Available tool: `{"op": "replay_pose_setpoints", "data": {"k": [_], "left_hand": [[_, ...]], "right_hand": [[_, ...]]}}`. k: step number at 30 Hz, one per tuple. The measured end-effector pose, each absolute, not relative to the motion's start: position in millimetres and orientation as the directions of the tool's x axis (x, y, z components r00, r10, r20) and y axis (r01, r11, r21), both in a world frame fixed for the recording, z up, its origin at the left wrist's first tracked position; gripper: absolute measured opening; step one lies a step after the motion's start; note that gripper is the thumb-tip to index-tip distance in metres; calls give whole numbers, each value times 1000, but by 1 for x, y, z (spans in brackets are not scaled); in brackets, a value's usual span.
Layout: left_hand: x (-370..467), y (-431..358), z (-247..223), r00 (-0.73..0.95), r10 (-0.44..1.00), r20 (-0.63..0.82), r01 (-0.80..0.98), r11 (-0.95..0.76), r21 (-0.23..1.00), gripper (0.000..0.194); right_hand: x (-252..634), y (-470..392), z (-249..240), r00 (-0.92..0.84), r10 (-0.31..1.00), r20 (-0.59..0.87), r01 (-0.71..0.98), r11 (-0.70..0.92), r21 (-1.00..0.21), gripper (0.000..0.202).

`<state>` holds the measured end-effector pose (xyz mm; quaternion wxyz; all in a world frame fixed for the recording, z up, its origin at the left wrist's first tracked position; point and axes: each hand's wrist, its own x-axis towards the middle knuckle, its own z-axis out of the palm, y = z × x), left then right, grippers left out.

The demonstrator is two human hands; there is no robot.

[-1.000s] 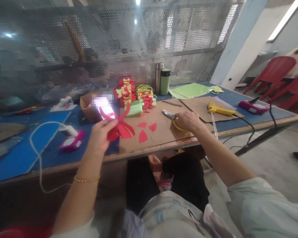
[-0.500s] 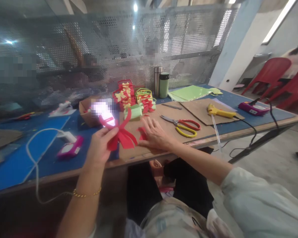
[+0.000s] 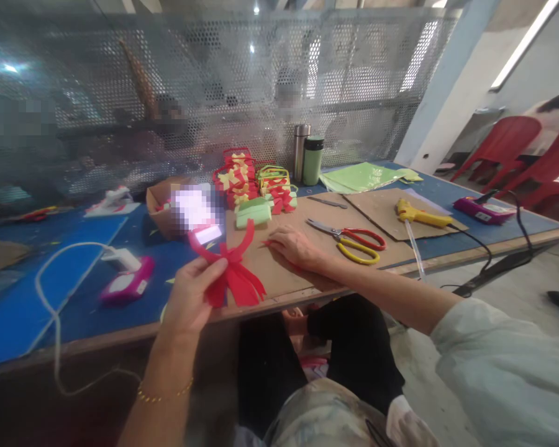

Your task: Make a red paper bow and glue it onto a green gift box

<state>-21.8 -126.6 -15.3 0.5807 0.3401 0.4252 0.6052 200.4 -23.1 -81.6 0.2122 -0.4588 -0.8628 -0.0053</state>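
Above the near edge of the bench (image 3: 81, 310), a red strip bow (image 3: 242, 282) is held by the left hand (image 3: 195, 292), its grip clamped with the thumb pressed on the middle of the piece; what lies under the thumb is hidden. Some strips are curved upward, others spread downward. On the brown cardboard (image 3: 251, 248), the right hand (image 3: 298, 248) is laid low, with a red scrap (image 3: 267, 243) showing at its fingertips. The rest of that scrap is covered, and whether the grip is closed on it cannot be told.

Behind the bow, a lit phone (image 3: 208, 234) is partly masked by coarse blur. By it, most of the inside of a cardboard box (image 3: 159, 212) is blocked from sight; only something small and pinkish can be made out within. Farther back, a steel flask (image 3: 300, 155) is stood beside a green bottle (image 3: 313, 164) capped in black; their contents cannot be seen.

Right of the right hand, scissors (image 3: 349, 238) are laid with blades slightly parted. Through the perforated screen (image 3: 242, 81), shapes are only dimly seen, and beyond the red chairs (image 3: 507, 146) a person is cut off by the edge of view.
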Motion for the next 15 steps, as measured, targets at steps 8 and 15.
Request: {"op": "replay_pose_setpoints", "data": {"k": [8,15], "left_hand": [[-25,-127,-18,-101,991,-91,-408,43,912,38],[-31,-128,-16,-155,985,-81,-404,12,915,36]], "right_hand": [[215,-29,-71,-451,843,292,858,500,-118,22],[221,-23,-50,-321,928,188,937,341,-82,42]]}}
